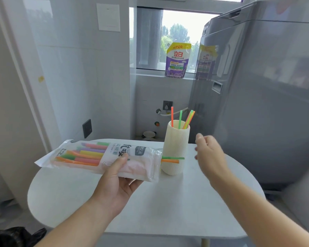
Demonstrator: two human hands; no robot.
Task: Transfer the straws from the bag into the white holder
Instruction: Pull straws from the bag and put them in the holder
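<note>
A round white table (168, 202) with a straw bag (100, 155) and ribbed white holder (175, 148)
The left hand (118, 179) grips the straw bag level above the table, its mouth beside the holder; the blurred right hand (209, 154) seems open and empty. Several straws (180, 118) stand in the holder, two poke from the bag

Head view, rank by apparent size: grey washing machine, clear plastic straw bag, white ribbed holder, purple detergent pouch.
1. Grey washing machine
2. Clear plastic straw bag
3. White ribbed holder
4. Purple detergent pouch, farther back, so unsure
</note>
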